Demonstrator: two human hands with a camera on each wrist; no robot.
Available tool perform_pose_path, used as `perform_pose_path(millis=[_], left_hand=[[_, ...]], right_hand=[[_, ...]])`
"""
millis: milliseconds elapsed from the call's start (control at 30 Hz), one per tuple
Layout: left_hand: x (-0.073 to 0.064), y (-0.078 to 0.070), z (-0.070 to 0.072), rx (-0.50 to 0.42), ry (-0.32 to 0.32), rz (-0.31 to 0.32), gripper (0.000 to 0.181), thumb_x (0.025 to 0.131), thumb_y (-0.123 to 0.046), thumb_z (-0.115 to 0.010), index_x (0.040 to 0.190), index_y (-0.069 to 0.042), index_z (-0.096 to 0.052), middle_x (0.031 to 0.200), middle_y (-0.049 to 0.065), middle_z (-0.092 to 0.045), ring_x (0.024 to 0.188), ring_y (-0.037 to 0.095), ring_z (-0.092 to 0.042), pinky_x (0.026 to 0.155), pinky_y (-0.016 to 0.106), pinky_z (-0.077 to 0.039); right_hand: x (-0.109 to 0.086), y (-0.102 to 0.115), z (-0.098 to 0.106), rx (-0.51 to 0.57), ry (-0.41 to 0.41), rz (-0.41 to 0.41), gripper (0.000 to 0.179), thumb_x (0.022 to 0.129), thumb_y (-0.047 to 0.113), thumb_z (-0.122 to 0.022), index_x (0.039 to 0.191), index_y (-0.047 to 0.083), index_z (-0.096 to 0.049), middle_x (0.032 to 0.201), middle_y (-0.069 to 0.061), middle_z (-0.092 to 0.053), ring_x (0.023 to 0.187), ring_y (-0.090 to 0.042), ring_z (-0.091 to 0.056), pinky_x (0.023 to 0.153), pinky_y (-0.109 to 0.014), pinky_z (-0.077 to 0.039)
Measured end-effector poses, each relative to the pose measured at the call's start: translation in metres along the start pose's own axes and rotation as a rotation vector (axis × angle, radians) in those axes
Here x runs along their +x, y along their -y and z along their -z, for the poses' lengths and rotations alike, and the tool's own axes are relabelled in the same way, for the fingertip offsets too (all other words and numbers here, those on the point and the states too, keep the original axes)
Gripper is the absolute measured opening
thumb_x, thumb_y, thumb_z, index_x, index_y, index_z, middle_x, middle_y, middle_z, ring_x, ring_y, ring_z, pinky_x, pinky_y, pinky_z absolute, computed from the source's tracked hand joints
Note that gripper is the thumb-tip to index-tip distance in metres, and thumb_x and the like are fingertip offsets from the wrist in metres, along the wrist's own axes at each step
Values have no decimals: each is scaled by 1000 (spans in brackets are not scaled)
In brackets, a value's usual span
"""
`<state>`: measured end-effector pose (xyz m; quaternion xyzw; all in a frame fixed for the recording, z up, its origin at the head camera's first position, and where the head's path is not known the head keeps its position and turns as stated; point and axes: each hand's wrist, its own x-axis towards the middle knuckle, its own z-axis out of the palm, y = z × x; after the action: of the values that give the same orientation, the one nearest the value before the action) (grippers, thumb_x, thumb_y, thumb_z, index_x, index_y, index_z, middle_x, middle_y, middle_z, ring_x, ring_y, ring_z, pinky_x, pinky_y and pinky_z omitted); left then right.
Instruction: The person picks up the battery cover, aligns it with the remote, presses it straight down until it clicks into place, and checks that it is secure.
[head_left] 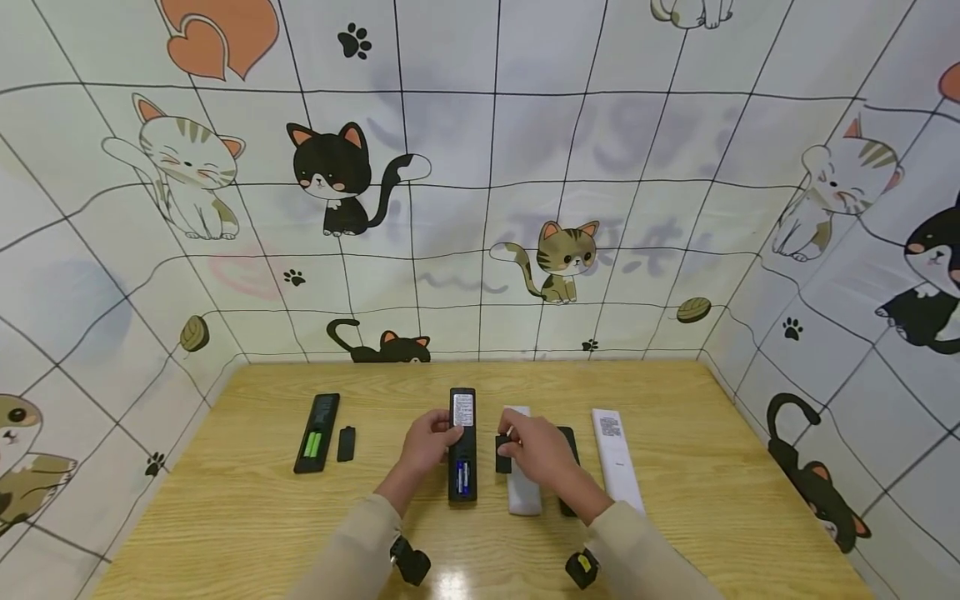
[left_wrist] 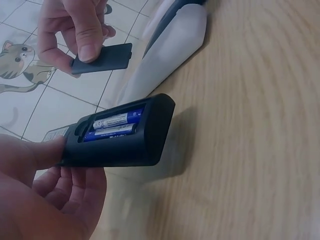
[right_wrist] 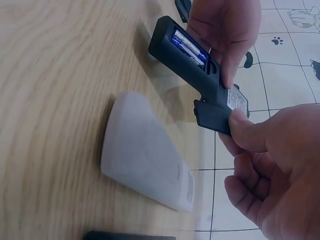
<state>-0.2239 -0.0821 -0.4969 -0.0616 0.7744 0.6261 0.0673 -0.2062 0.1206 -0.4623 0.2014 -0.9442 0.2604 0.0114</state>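
Note:
A black remote control (head_left: 462,442) lies in the grip of my left hand (head_left: 429,442), back side up, with a white label near its far end. Its battery compartment is uncovered, and two blue-and-silver batteries (left_wrist: 114,126) sit side by side in it. Between thumb and fingers my right hand (head_left: 542,450) pinches a flat black battery cover (left_wrist: 106,58), small tabs showing on its edge. In the head view the cover is to the right of the remote, over a white remote (head_left: 525,498). The right wrist view shows the left thumb along the black remote's side.
On the left of the wooden table (head_left: 247,517) are another black remote (head_left: 317,433) with green batteries and its loose cover (head_left: 346,443). To the right, a dark remote (head_left: 567,442) is partly behind my right hand, beside a long white remote (head_left: 618,458). Cat-print cloth walls surround the table.

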Motion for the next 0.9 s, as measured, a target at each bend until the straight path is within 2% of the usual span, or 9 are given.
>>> perform_pose_path(millis=[233, 533, 900], left_hand=[[-3, 5, -7, -11, 37, -32, 37, 95, -15, -62, 126, 3, -57, 109, 17, -64, 82, 15, -61, 65, 30, -53], [-3, 11, -12, -78, 59, -70, 34, 95, -13, -62, 124, 3, -57, 106, 18, -65, 80, 13, -59, 64, 29, -51], [1, 19, -11, -129, 64, -59, 33, 95, -14, -63, 126, -6, -58, 108, 18, -67, 79, 12, -62, 66, 27, -50]], right_hand=[[-6, -4, -2, 10, 2, 22, 13, 91, 20, -68, 100, 18, -59, 82, 2, -67, 60, -7, -55, 54, -24, -41], [-10, -8, -3, -3, -16, -9, 14, 88, 21, -71, 98, 19, -60, 85, 1, -69, 71, -11, -61, 59, -26, -45], [-10, -13, -5, 0, -22, -13, 15, 87, 19, -72, 98, 17, -63, 83, 2, -69, 70, -9, -61, 59, -26, -45]])
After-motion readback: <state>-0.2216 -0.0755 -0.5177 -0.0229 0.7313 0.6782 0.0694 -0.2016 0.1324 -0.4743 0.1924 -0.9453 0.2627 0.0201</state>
